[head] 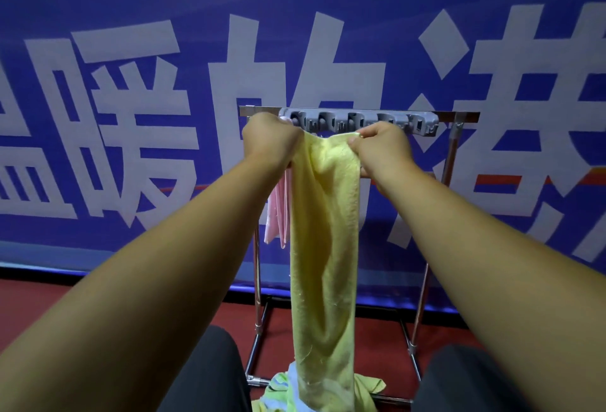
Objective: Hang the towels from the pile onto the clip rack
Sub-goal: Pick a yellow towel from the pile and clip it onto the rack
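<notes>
A: Fingers, status?
B: L hand: curled, clamped on top-left edge of yellow towel, at left end of clip rack. R hand: thumb and fingers pinch top-right edge, just below the clips.
A: Towel posn?
B: Hangs straight down btwn forearms, lower end reaching pile on red floor.
A: Other items?
B: Pink towel hangs behind L wrist; its clip hidden. Blue banner behind rack.
</notes>
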The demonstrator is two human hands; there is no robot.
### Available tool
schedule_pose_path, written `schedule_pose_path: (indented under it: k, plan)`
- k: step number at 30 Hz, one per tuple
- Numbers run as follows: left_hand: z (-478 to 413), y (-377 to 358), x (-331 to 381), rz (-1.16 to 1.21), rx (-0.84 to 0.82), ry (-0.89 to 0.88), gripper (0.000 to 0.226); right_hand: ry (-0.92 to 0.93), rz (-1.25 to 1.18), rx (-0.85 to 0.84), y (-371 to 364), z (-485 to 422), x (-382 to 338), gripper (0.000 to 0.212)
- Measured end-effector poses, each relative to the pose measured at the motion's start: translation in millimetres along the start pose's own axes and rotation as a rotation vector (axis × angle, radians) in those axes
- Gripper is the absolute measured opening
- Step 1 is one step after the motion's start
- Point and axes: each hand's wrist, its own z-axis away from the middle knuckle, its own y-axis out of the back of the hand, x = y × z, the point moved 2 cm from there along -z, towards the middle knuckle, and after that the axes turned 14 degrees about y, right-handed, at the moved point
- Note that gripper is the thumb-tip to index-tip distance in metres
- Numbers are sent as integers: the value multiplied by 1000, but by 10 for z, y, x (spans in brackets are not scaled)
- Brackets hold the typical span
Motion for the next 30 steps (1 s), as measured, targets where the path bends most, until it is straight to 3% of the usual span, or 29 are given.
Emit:
schedule_pose_path:
  k: [10,13,15,18,25,30]
  plan:
    - [275,-218,-107,12,-185,-70,39,-5,25,-60,-230,109,93,2]
    - [348,-275,-77,-73,-244,-131,19,-29,3,-56,-253,89,109,4]
    - [399,-315,-66,-140,-306,-198,29,-40,-4,-47,-242,72,123,10]
    - [419,-363,-97,-173,-380,-247,19,-8,23,-57,-217,62,156,23]
    - [378,-410,-226,-45,-203,-288,20,-41,-206,-141,-229,166,149,14]
    - [398,-389,-312,-8,-162,-326,19,-77,-379,-151,-208,250,155,14]
